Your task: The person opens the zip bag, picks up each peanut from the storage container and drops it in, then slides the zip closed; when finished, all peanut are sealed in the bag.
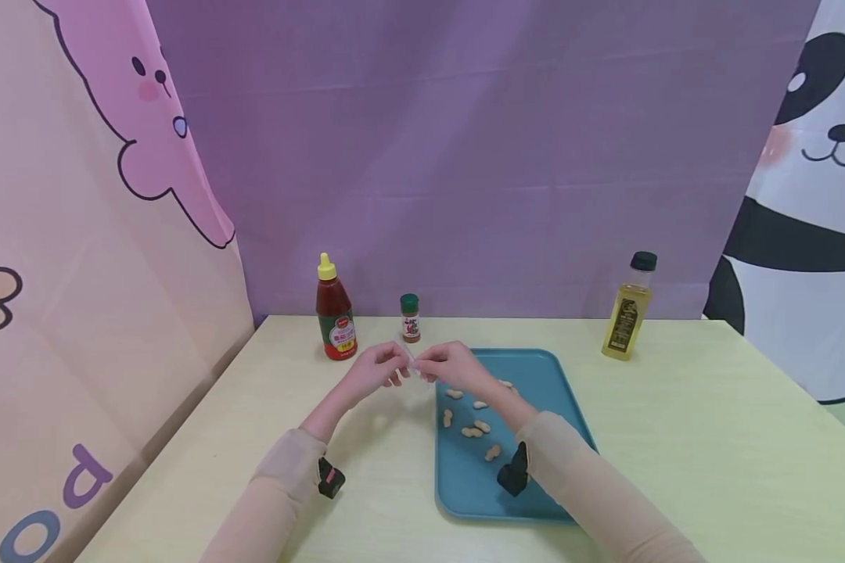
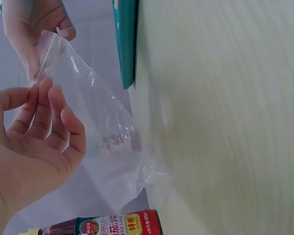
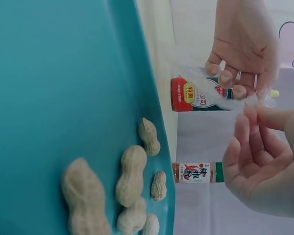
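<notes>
Colourless bag (image 2: pixel 100 105), teal-blue tray (image 1: pixel 472 485), tan peanuts (image 3: pixel 131 177), yellow-capped red sauce bottle (image 1: pixel 336 309), plain purple backdrop (image 1: pixel 479 180)

Head: forward-down over my table (image 1: pixel 711 438)
Left wrist: sideways, near my left hand (image 2: pixel 32 159)
Right wrist: sideways across my tray (image 3: pixel 54 98)
Wrists share: ketchup (image 2: pixel 108 224)

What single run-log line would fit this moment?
Left hand: pinches clear plastic bag | right hand: pinches same bag | unshelled peanuts: lie on blue tray | bag: no peanuts visible inside
</notes>
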{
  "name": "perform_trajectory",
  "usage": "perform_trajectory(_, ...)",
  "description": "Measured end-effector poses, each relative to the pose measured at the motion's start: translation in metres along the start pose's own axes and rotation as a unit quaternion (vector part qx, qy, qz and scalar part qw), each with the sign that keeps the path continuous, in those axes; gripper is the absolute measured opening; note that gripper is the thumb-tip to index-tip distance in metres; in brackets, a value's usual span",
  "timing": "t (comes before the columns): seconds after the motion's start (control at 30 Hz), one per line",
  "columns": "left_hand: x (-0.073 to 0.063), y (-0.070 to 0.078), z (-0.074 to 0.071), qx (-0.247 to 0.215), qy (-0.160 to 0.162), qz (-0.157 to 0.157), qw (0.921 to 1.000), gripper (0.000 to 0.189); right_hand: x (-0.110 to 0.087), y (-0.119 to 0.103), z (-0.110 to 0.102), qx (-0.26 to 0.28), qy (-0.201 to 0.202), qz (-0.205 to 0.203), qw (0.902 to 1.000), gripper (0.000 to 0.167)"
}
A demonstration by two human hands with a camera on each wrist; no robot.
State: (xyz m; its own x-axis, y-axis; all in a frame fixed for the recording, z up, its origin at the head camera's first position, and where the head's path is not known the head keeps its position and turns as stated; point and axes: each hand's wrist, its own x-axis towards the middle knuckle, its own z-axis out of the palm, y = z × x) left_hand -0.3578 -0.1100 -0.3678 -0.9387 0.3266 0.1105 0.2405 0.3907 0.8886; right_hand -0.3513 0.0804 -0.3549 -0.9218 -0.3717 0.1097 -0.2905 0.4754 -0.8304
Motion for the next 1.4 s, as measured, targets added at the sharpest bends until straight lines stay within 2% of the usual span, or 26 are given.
perform_trajectory(0.03,-0.003,0.004,0.0,-0.003,-0.003,0.001,1.0,0.018,-0.001,-0.001,0.0,0.001,0.001,0.002,1.0,0.025)
perform_trajectory(0.17,-0.003,0.006,0.0,-0.008,0.003,0.005,1.0,0.017,-0.002,-0.002,-0.004,0.024,0.028,0.018,0.9991,0.025)
perform_trajectory(0.3,-0.003,0.003,-0.003,0.005,0.024,0.007,0.9997,0.017,0.0,0.003,-0.01,0.041,0.051,0.045,0.9968,0.023)
perform_trajectory(0.5,-0.005,0.008,-0.004,0.057,0.05,0.001,0.9971,0.02,0.002,0.005,-0.013,0.033,0.033,0.066,0.9967,0.018)
perform_trajectory(0.7,-0.005,0.015,-0.001,0.087,0.044,0.013,0.9952,0.02,0.0,0.004,-0.012,0.001,0.009,0.055,0.9985,0.022)
perform_trajectory(0.83,-0.006,0.016,-0.003,0.097,0.045,0.01,0.9942,0.017,-0.003,0.002,-0.013,-0.015,-0.015,0.057,0.9982,0.028)
perform_trajectory(0.97,-0.008,0.017,-0.007,0.112,0.049,0.011,0.9924,0.016,-0.005,-0.001,-0.015,-0.023,-0.036,0.069,0.9967,0.02)
perform_trajectory(1.03,-0.008,0.017,-0.009,0.123,0.05,0.017,0.991,0.015,-0.006,-0.003,-0.017,-0.025,-0.039,0.073,0.9962,0.016)
perform_trajectory(1.23,-0.012,0.021,-0.014,0.156,0.054,0.037,0.9856,0.012,-0.004,-0.003,-0.022,-0.049,-0.045,0.071,0.9952,0.018)
perform_trajectory(1.4,-0.013,0.021,-0.017,0.175,0.065,0.055,0.9809,0.013,-0.002,-0.004,-0.025,-0.053,-0.029,0.058,0.9964,0.022)
